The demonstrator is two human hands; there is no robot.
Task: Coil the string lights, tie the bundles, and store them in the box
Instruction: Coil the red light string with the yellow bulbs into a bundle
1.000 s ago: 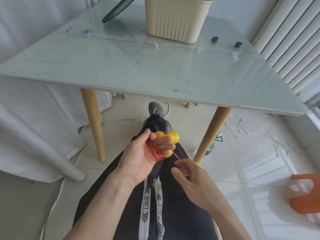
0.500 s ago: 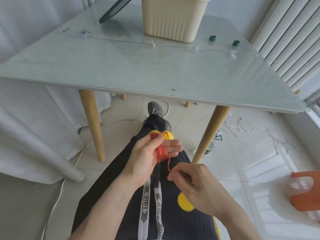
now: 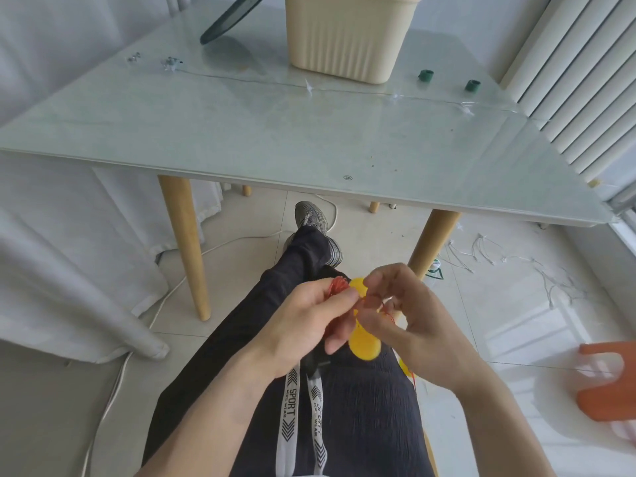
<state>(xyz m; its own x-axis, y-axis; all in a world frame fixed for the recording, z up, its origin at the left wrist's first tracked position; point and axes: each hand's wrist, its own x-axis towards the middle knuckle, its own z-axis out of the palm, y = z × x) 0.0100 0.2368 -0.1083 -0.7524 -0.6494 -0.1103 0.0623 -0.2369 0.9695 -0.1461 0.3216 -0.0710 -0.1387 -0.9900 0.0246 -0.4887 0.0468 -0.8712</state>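
Observation:
Over my lap, my left hand [image 3: 309,325] grips a coil of red-wired string lights [image 3: 335,287] with yellow ball bulbs; one bulb [image 3: 358,287] shows above my fingers and another [image 3: 364,344] hangs below them. My right hand [image 3: 402,311] is close against the left and pinches the loose red wire [image 3: 389,313] beside the bundle. The cream ribbed box [image 3: 347,36] stands at the far side of the glass table [image 3: 241,132]. A thin clear string of lights [image 3: 309,86] lies stretched across the table in front of the box.
Two small green rolls [image 3: 425,76] [image 3: 472,85] sit to the right of the box. A dark round object [image 3: 227,18] leans at the back. Loose white wires [image 3: 516,266] and a white cable [image 3: 155,318] lie on the floor. An orange stool [image 3: 609,383] is at right.
My right hand rose from my lap up to the bundle and now meets the left hand, carrying the red wire around. A yellow bulb that hung low came up under my left fingers.

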